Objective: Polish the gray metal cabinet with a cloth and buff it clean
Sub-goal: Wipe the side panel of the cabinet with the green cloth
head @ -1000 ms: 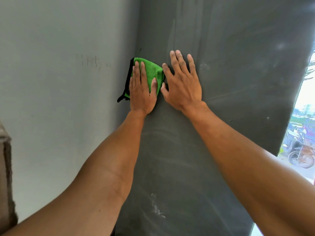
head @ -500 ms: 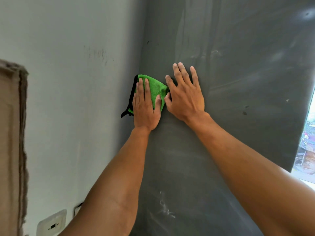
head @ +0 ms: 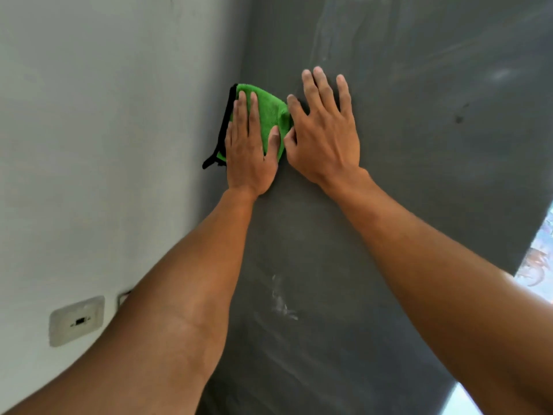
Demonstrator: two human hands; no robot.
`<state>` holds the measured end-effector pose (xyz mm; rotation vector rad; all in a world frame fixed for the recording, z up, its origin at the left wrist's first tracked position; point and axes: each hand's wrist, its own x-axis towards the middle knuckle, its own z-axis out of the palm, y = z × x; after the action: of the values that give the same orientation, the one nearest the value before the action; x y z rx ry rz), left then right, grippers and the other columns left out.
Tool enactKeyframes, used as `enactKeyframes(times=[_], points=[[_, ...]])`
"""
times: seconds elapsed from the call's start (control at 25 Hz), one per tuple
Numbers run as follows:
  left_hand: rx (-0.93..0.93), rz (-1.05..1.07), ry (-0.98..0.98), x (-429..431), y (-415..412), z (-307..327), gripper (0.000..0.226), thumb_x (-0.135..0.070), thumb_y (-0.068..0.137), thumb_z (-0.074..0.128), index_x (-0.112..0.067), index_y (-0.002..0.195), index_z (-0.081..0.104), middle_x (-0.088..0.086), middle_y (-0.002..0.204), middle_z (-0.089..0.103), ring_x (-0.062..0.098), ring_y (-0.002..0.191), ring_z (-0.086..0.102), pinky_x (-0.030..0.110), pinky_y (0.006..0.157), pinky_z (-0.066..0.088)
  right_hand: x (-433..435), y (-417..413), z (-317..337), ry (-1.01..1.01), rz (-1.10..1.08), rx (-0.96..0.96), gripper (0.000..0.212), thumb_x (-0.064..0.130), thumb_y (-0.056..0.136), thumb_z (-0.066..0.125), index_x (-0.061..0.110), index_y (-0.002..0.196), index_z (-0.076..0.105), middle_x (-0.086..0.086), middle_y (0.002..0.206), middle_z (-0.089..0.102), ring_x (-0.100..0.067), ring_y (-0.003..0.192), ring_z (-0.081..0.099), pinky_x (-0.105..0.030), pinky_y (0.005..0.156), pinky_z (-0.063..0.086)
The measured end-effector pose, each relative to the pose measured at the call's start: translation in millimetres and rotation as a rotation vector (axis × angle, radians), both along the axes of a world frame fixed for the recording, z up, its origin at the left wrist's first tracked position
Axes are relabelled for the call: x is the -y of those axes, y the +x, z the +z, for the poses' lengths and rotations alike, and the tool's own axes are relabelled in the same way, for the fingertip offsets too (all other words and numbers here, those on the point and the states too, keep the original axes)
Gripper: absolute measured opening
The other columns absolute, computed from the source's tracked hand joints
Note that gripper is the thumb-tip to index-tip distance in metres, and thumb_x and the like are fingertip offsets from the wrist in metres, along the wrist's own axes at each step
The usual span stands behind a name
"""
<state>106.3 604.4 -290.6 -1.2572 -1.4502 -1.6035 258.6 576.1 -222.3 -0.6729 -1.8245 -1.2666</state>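
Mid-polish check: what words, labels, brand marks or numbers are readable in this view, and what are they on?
No text can be read anywhere.
Gray cabinet: only smears and scuffs, no lettering.
Green cloth: no tag or print shows.
Wall plate: a small dark slot, no legible marking.

Cloth (head: pixel 269 115) on cabinet (head: pixel 419 175) under left hand (head: pixel 250 151); right hand (head: pixel 326 136) beside.

Cabinet (head: pixel 389 205): dark gray metal panel, stood upright, matte, streaked with pale smears and a whitish scuff low down. Cloth (head: pixel 267 118): green, black-edged, folded; lay flat against the panel's left edge, under the left hand (head: pixel 250 151).
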Motion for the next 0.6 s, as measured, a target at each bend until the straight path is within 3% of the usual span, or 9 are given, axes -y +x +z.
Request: enactKeyframes(times=[0.12,0.32,0.6], points=[[0.012,-0.014,-0.012,4,9,-31,0.075,-0.053,0.102,0.022,-0.009,0.163,0.015,0.011,0.172,0.010,0.025,0.159,0.009,0.047,0.127,0.015,3,5,-33,-0.024,0.008,-0.002,0.064,0.036,0.090,0.026,0.006,0.137,0.058,-0.025,0.159,0.034,-0.037,0.152,0.025,-0.056,0.125,0.013],[0.006,-0.015,-0.015,6,15,-104,0.074,-0.051,0.103,0.023,-0.010,0.164,0.014,0.010,0.172,0.009,0.023,0.159,0.008,0.044,0.127,0.015,0,18,-108,-0.009,-0.015,0.015,0.057,0.031,0.091,0.038,0.008,0.141,0.054,-0.023,0.162,0.030,-0.036,0.153,0.022,-0.054,0.125,0.012],[0.027,-0.013,-0.030,6,14,-184,0.070,-0.046,0.105,0.026,-0.010,0.164,0.013,0.009,0.172,0.007,0.022,0.159,0.005,0.046,0.128,0.014,2,17,-163,-0.025,-0.023,0.027,0.056,0.030,0.092,0.039,0.009,0.141,0.054,-0.023,0.162,0.028,-0.036,0.154,0.020,-0.056,0.125,0.012]])
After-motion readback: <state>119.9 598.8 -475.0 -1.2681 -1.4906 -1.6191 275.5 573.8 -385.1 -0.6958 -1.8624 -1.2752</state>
